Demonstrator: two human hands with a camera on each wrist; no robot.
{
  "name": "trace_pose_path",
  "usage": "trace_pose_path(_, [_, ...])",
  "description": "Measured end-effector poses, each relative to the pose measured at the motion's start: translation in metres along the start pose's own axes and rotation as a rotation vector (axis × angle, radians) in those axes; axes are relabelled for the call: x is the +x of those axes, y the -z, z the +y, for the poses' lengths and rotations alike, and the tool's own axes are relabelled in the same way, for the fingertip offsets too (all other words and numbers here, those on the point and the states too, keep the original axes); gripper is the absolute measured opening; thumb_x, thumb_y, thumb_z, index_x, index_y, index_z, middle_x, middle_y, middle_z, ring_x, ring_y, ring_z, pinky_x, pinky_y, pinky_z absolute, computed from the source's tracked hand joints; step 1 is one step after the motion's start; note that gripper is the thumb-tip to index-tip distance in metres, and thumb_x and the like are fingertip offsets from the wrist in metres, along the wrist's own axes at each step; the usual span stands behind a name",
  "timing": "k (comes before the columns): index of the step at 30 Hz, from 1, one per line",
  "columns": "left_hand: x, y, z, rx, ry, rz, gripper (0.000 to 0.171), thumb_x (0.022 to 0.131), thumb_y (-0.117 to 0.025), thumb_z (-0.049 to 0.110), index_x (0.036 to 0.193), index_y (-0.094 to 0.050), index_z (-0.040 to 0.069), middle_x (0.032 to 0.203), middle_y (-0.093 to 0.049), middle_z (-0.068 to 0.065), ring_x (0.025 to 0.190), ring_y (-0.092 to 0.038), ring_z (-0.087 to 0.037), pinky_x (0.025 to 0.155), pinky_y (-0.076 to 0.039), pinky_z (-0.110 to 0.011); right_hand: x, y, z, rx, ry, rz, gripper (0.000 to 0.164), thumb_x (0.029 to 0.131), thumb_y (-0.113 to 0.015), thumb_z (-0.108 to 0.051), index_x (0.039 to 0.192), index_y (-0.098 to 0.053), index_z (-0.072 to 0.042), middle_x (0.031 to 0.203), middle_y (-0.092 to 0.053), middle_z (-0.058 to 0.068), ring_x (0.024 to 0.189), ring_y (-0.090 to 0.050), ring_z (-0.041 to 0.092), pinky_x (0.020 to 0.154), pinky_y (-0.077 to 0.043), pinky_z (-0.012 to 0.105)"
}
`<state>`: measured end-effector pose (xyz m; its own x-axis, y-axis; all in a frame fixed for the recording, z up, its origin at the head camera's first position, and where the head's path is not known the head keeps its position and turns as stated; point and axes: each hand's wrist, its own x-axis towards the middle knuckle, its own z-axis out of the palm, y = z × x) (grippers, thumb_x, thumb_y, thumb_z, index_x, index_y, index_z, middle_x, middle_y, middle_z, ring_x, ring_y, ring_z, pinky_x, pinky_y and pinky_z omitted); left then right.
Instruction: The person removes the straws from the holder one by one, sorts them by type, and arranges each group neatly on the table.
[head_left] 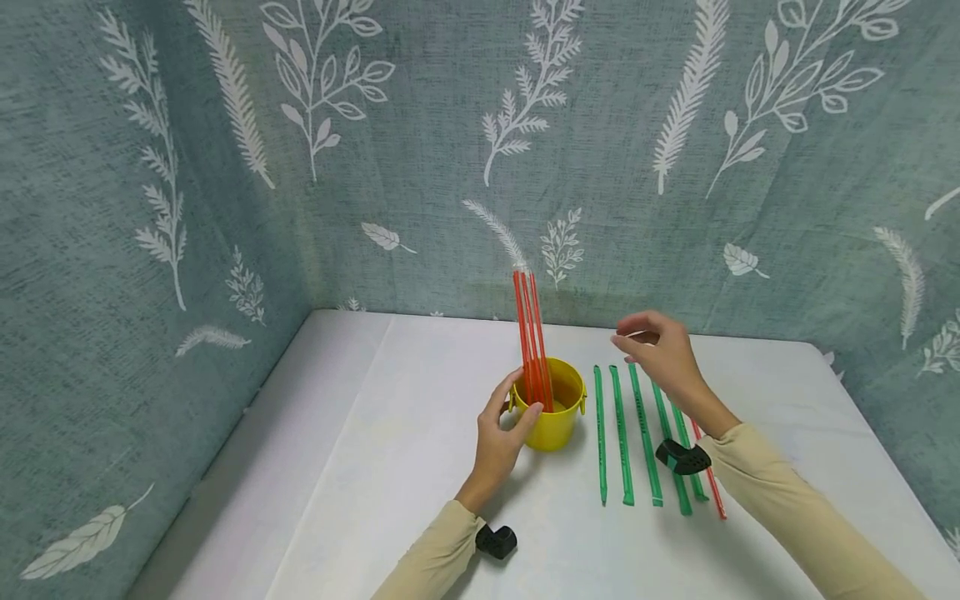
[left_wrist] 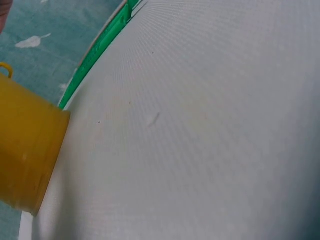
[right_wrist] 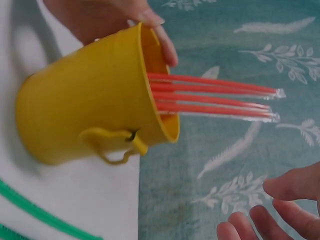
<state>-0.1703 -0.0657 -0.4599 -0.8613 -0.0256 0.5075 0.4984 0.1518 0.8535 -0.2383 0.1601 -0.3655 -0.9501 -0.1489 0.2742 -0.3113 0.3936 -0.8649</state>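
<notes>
On the white desk (head_left: 420,400), thin clear-wrapped red straws (head_left: 532,342) stood in a round yellow bucket (head_left: 553,429); five slim green straws (head_left: 644,435) and one red straw (head_left: 715,490) lay outside, so partway-ish; left hand (head_left: 498,433) gripped the bucket, right hand (head_left: 662,354) hung empty, fingers loose.

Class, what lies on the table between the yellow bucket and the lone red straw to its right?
Five green straws lie side by side between the yellow bucket and that red straw, as the head view shows.

Illegibly tiny print (head_left: 641,414) on green sticks (head_left: 600,433), 1 red stick (head_left: 716,492) partly behind the right arm (head_left: 795,512)
</notes>
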Motion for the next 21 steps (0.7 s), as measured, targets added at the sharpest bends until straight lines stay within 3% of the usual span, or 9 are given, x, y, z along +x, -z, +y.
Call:
trace_pose_path(4, [0.000, 0.001, 0.000, 0.008, -0.003, 0.007, 0.050, 0.084, -0.059, 0.015, 0.130, -0.041, 0.006, 0.131, -0.044, -0.007, 0.120, -0.038, -0.017, 0.084, -0.035, -0.048, 0.005, -0.010, -0.004, 0.055, 0.023, 0.008, 0.027, 0.082, -0.062, -0.025, 0.100, -0.058, -0.006, 0.097, -0.056, 0.010, 0.081, -0.055, 0.020, 0.067, -0.050, 0.037])
trace_pose_path(5, [0.000, 0.000, 0.000, 0.004, -0.003, 0.009, 0.050, 0.084, -0.059, 0.014, 0.130, -0.041, 0.006, 0.131, -0.044, -0.007, 0.120, -0.038, -0.018, 0.084, -0.035, -0.047, 0.015, -0.015, 0.015, 0.108, 0.048, -0.008, 0.026, 0.082, -0.062, -0.025, 0.100, -0.058, -0.007, 0.097, -0.056, 0.009, 0.081, -0.055, 0.019, 0.067, -0.050, 0.036])
trace_pose_path(11, [0.001, -0.001, 0.001, 0.000, -0.005, 0.014, 0.049, 0.084, -0.059, 0.013, 0.129, -0.041, 0.005, 0.130, -0.045, -0.008, 0.119, -0.039, -0.022, 0.083, -0.036, -0.047, 0.024, -0.030, 0.009, 0.173, 0.061, -0.022, 0.028, 0.080, -0.064, -0.024, 0.101, -0.057, -0.006, 0.097, -0.057, 0.010, 0.082, -0.057, 0.021, 0.066, -0.050, 0.034])
trace_pose_path(12, [0.001, -0.001, 0.002, 0.003, -0.003, 0.015, 0.049, 0.084, -0.059, 0.013, 0.129, -0.042, 0.005, 0.130, -0.045, -0.008, 0.119, -0.039, -0.022, 0.083, -0.036, -0.047, 0.016, -0.030, -0.013, 0.136, 0.047, -0.010, 0.029, 0.080, -0.064, -0.023, 0.101, -0.056, -0.005, 0.097, -0.056, 0.012, 0.082, -0.057, 0.023, 0.066, -0.050, 0.036])
trace_pose_path(21, [0.000, -0.001, 0.003, 0.003, 0.000, 0.005, 0.050, 0.084, -0.058, 0.012, 0.130, -0.041, 0.006, 0.130, -0.044, -0.008, 0.118, -0.039, -0.022, 0.083, -0.035, -0.048, 0.012, -0.048, -0.040, 0.183, 0.030, -0.026, 0.025, 0.080, -0.062, -0.007, 0.102, -0.054, 0.003, 0.100, -0.054, 0.024, 0.085, -0.055, 0.034, 0.068, -0.050, 0.035])
